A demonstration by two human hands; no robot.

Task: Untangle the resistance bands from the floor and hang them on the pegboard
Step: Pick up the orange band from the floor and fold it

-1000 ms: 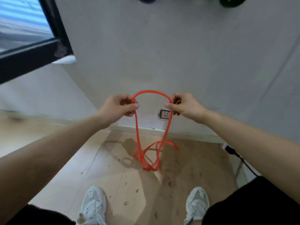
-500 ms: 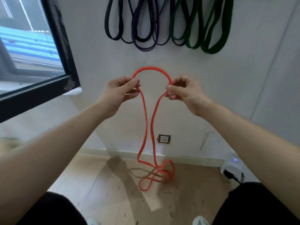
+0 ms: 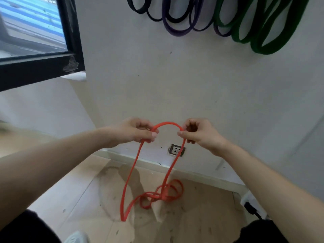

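Head view shows me the thin orange rubber resistance band [image 3: 166, 174] hanging as a long loop, its long axis running nearly straight down from my hands to the floor, where the lower end lies in a knotted coil just in front of the baseboard. My left hand [image 3: 140, 131] pinches the left side of the top arch and my right hand [image 3: 199, 133] pinches the right side, both closed on the band, level with each other and a short span apart, so neither is the nearer one. The tangle sits below and slightly right of the hands, and I judge it has to be shaken or picked loose before any hanging. The light wooden plank floor [image 3: 201, 223] is scuffed; a white wall socket [image 3: 176, 150] sits behind the right strand. High on the far wall hang black, purple and dark green bands [image 3: 263, 32], well above my hands; a black-framed window [image 3: 43, 50] is at far left.
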